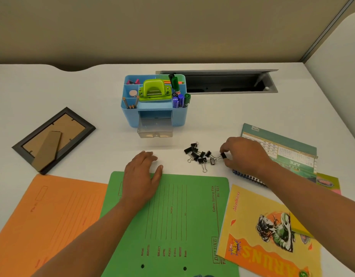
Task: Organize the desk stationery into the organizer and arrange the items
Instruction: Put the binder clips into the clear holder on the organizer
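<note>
One black binder clip (223, 155) is pinched by the right hand (245, 153), whose fingers (225, 148) are curled narrow around it. The heap of binder clips (198, 155) lies on the desk (92, 86) just left of these fingers. The left hand (141, 173) rests flat, fingers straight, on the green file (172, 216). Beyond the fingers stands the blue organizer (132, 114), its clear drawer (154, 130) pulled out.

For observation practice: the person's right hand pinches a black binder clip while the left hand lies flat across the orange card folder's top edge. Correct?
No. The head view shows the left hand lying flat across the top edge of the green card folder; the orange card folder lies beside it. The right hand pinches a black metal binder clip.
</note>
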